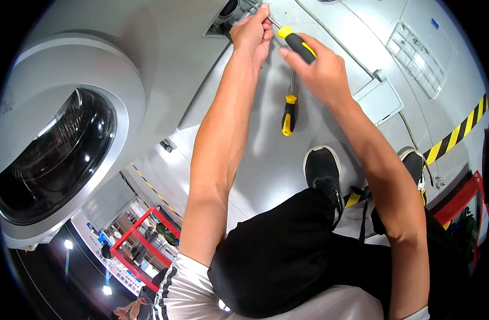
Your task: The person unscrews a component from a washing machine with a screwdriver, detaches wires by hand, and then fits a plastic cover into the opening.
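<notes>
My right hand [327, 72] is closed round the black and yellow handle of a screwdriver [298, 47], its thumb stretched along the near side. The metal shaft slants up and left to my left hand [251, 34], whose fingers are pinched at the shaft. Just beyond that hand is a dark recess [228, 13] in the lower corner of a grey front-loading washing machine [164, 58]. Where the tip ends cannot be seen. A second black and yellow screwdriver [288, 114] lies on the floor below my hands, its shaft pointing away from me.
The machine's round dark glass door [68, 154] fills the left side. On the floor at right are a small pale grey panel [380, 101], a clear plastic grid tray [416, 60] and black-yellow tape [460, 133]. My shoe [323, 173] stands near. Red frames [143, 240] flank me.
</notes>
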`<state>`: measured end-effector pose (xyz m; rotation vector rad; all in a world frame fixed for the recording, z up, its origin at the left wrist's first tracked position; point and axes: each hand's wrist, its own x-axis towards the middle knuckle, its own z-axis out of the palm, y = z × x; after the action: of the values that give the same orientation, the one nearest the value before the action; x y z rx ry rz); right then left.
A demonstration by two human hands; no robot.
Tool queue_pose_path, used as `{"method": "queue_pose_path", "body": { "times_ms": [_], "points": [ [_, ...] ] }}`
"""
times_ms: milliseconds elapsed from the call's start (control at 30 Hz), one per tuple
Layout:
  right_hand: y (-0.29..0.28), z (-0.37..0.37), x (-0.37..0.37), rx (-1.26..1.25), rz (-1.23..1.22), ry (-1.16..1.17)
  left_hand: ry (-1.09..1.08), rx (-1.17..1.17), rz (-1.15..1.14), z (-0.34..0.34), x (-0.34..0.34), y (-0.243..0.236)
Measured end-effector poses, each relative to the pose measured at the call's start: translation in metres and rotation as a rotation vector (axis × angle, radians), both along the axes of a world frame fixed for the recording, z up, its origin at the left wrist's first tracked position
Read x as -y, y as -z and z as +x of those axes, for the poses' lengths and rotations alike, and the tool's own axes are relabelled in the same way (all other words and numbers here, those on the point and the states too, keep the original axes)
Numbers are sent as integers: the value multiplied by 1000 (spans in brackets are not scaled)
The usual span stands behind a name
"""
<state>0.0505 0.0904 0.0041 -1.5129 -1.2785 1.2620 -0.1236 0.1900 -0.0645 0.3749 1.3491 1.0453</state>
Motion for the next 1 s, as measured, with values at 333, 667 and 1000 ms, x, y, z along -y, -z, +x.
{"method": "queue_pose_path", "body": {
  "times_ms": [333,667,1000],
  "points": [
    [3,21,-19,-1255,-949,-13,-161,215,-21,24,46,-52],
    [-11,40,11,-967,-879,-11,-374,195,57,9,88,-72],
    [-20,42,54,-601,-800,-192,-504,227,74,-33,103,-56]
  ]
}}
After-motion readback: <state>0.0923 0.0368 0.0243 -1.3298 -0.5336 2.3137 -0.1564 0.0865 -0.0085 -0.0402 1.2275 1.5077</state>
